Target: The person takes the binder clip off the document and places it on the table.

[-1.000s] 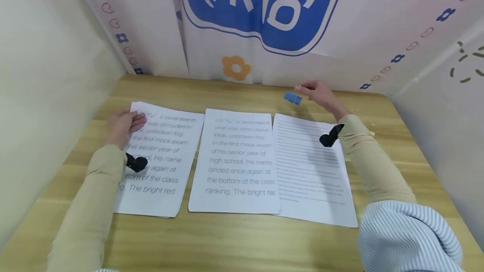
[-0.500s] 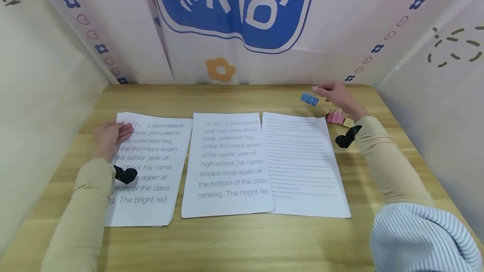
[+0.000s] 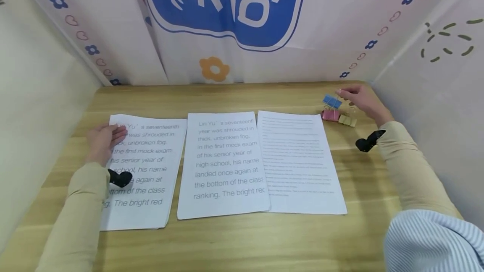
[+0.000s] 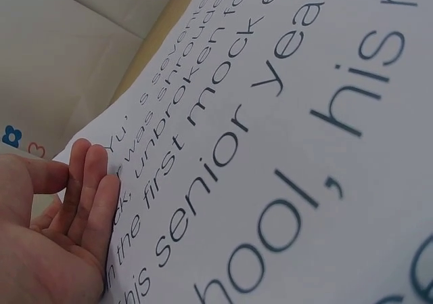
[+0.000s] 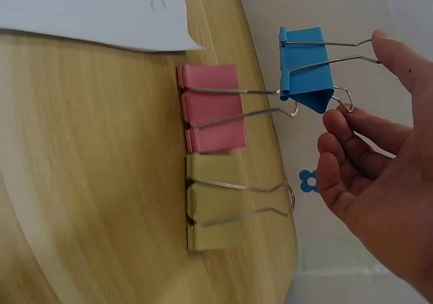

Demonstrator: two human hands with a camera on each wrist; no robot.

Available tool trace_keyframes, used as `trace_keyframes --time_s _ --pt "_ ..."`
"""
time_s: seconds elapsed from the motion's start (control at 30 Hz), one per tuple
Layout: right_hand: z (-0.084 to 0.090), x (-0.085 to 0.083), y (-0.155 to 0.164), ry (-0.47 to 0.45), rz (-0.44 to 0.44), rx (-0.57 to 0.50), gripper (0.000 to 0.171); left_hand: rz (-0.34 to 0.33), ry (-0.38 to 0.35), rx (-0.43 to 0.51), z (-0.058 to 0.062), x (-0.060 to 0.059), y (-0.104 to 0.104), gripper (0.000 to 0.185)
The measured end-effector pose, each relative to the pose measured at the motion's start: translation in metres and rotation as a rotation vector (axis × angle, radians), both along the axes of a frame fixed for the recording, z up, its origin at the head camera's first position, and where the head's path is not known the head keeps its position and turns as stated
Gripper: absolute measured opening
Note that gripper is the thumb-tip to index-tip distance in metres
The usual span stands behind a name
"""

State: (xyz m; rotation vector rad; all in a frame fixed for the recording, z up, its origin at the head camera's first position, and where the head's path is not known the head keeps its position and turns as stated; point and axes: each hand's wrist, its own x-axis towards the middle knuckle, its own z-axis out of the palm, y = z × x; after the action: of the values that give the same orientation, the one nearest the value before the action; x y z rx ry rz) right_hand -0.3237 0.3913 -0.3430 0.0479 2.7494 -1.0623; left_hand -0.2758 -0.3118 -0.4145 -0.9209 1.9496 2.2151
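Note:
My right hand [image 3: 361,98] holds a blue binder clip [image 5: 306,63] by its wire handles, between thumb and forefinger. The clip hangs raised over the back right of the table, close above a pink binder clip [image 5: 215,107] and a yellow binder clip [image 5: 215,202], which lie side by side. At the left, my left hand [image 3: 103,139] rests along the upper left edge of a stack of printed sheets [image 3: 145,171]. Its fingers [image 4: 98,196] lie nearly straight against the paper, thumb beside them.
A second large-print stack [image 3: 223,167] lies in the middle, overlapping a small-print sheet [image 3: 298,167] to its right. The wooden table [image 3: 227,247] meets a printed backdrop [image 3: 302,62] behind and a white wall [image 3: 446,108] at the right.
My right hand has moved right with the blue binder clip, from behind the small-print sheet to over the pink and yellow clips. The left hand stays on its stack; the head view has shifted.

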Motion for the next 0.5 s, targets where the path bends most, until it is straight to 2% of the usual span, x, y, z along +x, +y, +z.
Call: trace_keyframes --time_s 0.17,0.5 --pt "0.002 0.006 0.020 0.000 -0.018 -0.040 0.079 -0.002 0.019 0.012 0.002 0.001 -0.002 0.064" --pt "0.000 0.029 0.060 -0.040 -0.033 -0.010 0.081 -0.022 0.017 0.030 0.002 -0.001 -0.002 0.068"
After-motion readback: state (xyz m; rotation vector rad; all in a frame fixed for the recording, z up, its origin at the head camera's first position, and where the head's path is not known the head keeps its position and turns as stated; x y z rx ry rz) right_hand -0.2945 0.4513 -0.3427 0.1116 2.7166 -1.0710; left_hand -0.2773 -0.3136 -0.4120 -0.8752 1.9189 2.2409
